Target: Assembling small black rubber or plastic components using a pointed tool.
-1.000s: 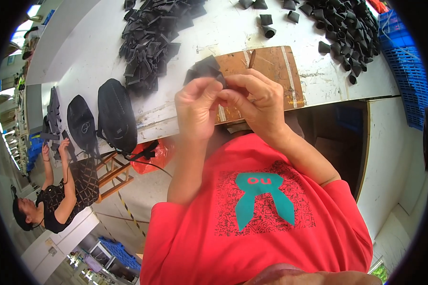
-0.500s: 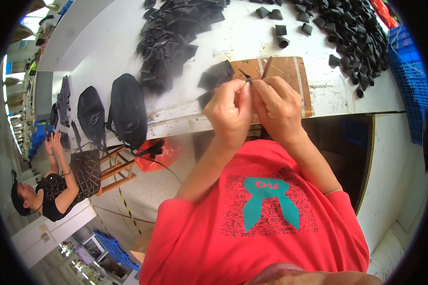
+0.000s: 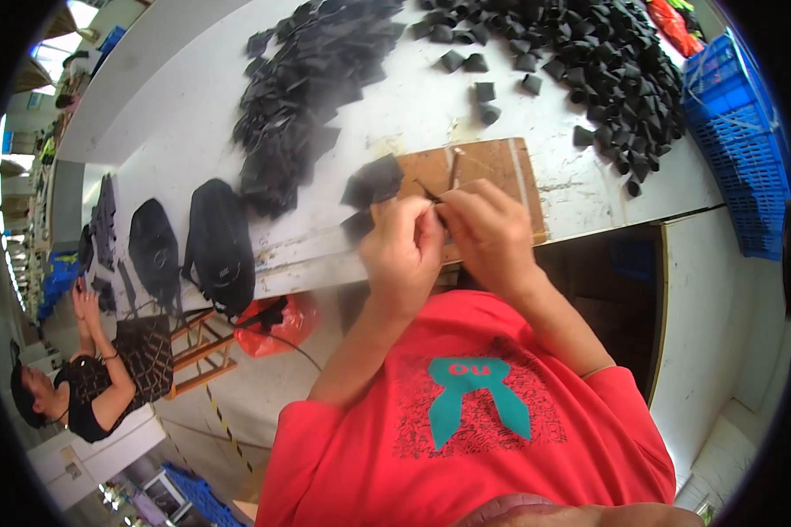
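Note:
My left hand (image 3: 402, 255) and my right hand (image 3: 490, 235) meet over the table's front edge, fingers closed and fingertips together. Between them they pinch a small black fabric piece (image 3: 428, 191), mostly hidden by the fingers, with a narrow pointed end sticking out. Under and beyond the hands lies a brown board (image 3: 497, 167). A thin dark stick (image 3: 454, 169) shows on it, just past my right fingers. A few flat black fabric pieces (image 3: 372, 180) rest beside the board, close to my left hand.
A heap of flat black pieces (image 3: 294, 114) spreads at the back left; many black folded, tube-like pieces (image 3: 624, 88) pile at the back right. Two black bags (image 3: 220, 246) sit at the left edge. A blue crate (image 3: 734, 140) stands right. Another person (image 3: 101, 378) works far left.
The whole view has shifted, so the table contents sit further left and the board lower. My hands stay together on the black piece, with fingers slightly shifted.

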Demonstrator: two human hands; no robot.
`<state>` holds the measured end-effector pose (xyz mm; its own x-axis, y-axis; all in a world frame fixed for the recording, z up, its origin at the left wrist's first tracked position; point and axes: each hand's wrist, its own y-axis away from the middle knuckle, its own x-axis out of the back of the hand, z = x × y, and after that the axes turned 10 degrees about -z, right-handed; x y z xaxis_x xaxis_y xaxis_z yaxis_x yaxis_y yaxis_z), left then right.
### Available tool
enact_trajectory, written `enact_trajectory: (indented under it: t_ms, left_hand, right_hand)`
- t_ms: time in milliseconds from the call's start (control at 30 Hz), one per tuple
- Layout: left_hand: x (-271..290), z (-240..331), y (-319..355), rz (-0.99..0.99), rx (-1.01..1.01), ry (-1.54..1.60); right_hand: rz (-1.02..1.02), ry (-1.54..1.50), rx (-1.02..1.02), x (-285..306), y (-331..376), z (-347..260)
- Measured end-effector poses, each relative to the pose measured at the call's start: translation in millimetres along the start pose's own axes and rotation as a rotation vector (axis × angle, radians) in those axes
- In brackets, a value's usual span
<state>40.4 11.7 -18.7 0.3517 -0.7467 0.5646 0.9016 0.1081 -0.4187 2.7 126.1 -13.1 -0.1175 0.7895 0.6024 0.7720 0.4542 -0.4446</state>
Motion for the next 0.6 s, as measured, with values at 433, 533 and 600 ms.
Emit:
enact_trajectory:
  t_ms: [433,533,600]
  left_hand:
    - [18.3,1.9,-14.8,-0.134,0.616,1.417]
    - [18.8,5.8,-17.9,-0.284,0.625,1.385]
    - [10.4,1.7,-14.5,-0.209,0.564,1.171]
  right_hand:
    - [0.198,0.194,0.207,-0.5,3.6,5.1]
    - [0.004,-0.345,-0.17,10.1,5.8,6.1]
    - [-0.039,-0.904,-0.466,11.9,5.4,3.4]
